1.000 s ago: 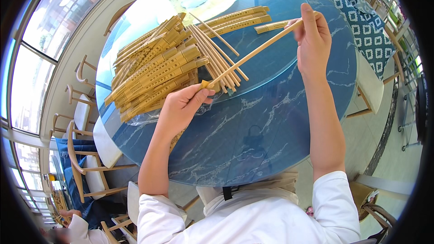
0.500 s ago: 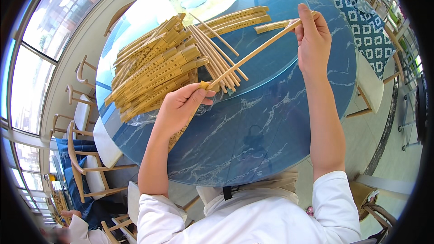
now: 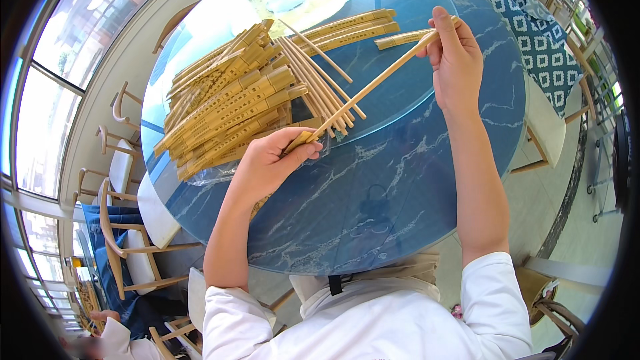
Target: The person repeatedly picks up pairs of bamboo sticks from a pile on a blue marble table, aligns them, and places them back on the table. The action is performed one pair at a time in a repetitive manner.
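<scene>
Your blue marbled table [image 3: 413, 160] has the paper-wrapped chopsticks [image 3: 227, 110] piled left. Above it, your right hand [image 3: 459, 60] pinches the bare chopsticks [image 3: 380, 81] up top, your left hand [image 3: 270, 160] clamps the paper sleeve [image 3: 298, 141] below; I'd keep them lined up so nothing snags.

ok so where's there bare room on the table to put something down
Widest bare patch: the near part of the blue table, between the left forearm and right forearm. A smaller one lies right of the right hand, out to the table's rim. Crowded: the left side, with heaped paper sleeves and loose sticks. The held stick crosses above the middle.
</scene>
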`<state>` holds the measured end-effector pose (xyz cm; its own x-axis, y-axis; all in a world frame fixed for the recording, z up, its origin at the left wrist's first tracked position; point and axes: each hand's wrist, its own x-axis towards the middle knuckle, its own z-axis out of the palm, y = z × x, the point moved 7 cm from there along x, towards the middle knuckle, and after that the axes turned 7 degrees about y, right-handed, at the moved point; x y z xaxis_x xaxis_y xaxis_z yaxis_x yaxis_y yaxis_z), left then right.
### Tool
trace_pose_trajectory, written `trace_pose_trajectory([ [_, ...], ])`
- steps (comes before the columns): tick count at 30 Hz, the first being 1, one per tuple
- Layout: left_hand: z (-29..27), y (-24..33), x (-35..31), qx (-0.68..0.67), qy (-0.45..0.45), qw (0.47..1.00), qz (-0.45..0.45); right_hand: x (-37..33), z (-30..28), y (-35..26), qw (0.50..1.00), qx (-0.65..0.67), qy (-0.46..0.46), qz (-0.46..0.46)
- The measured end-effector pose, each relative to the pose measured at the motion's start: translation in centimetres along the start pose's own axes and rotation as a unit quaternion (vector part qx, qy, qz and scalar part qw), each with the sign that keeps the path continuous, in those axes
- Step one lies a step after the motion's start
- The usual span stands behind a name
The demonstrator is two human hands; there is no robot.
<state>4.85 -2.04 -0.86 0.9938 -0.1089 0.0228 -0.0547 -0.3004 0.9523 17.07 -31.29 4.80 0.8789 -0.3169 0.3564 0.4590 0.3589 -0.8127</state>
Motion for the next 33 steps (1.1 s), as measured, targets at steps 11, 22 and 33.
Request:
trace_pose_trajectory([
  [11,-0.1,-0.1,0.1,0.008,0.007,1.0,-0.013,0.1,0.9,0.0,0.984,0.134,-0.114,0.029],
  [22,-0.5,-0.4,0.0,0.018,0.022,1.0,0.005,0.4,0.4,-0.2,0.997,0.046,-0.062,-0.029],
  [33,-0.3,-0.6,-0.1,0.003,0.013,1.0,0.021,0.2,0.3,1.5,0.995,-0.055,-0.057,0.058],
])
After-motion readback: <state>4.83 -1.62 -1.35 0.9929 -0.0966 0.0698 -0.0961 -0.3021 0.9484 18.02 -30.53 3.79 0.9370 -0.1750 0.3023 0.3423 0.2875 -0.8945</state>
